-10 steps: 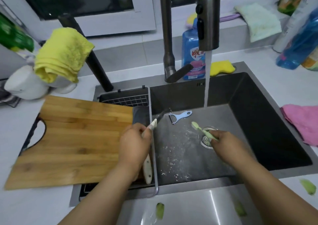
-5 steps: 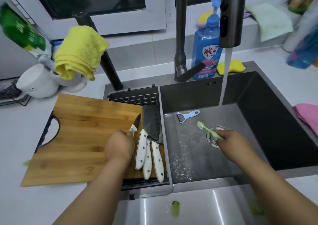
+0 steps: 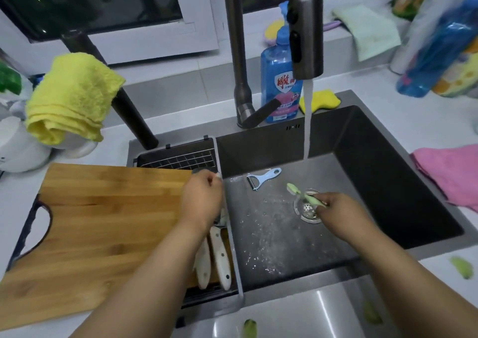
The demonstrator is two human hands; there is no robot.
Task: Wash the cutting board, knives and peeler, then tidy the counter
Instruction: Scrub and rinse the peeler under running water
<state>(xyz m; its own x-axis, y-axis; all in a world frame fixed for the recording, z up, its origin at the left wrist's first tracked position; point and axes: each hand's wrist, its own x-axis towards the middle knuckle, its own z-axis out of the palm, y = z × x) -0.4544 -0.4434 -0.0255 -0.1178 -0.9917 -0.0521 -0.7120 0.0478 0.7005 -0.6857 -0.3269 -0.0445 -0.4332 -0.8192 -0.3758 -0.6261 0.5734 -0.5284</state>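
A bamboo cutting board (image 3: 103, 221) lies left of the sink, its right end over a wire drain basket (image 3: 178, 156). White-handled knives (image 3: 221, 255) lie at that end, their blades hidden under my left hand (image 3: 201, 198). Its fingers are curled above the basket's edge, and whether they hold anything is hidden. My right hand (image 3: 341, 213) grips a green toothbrush (image 3: 297, 191) over the drain (image 3: 307, 209). A light blue peeler (image 3: 263, 177) lies on the sink floor between my hands, touched by neither.
Water (image 3: 307, 120) runs from the faucet into the dark sink (image 3: 388, 169). Blue dish soap (image 3: 279, 79) and a yellow sponge (image 3: 320, 100) stand behind it. A pink cloth (image 3: 452, 172) lies on the right and a yellow cloth (image 3: 72, 97) on the left. Green peel scraps (image 3: 463, 268) dot the front counter.
My left hand carried a small white-handled knife from the sink edge to the other knives on the board, then moved up toward the basket's edge. My right hand has kept hold of the toothbrush.
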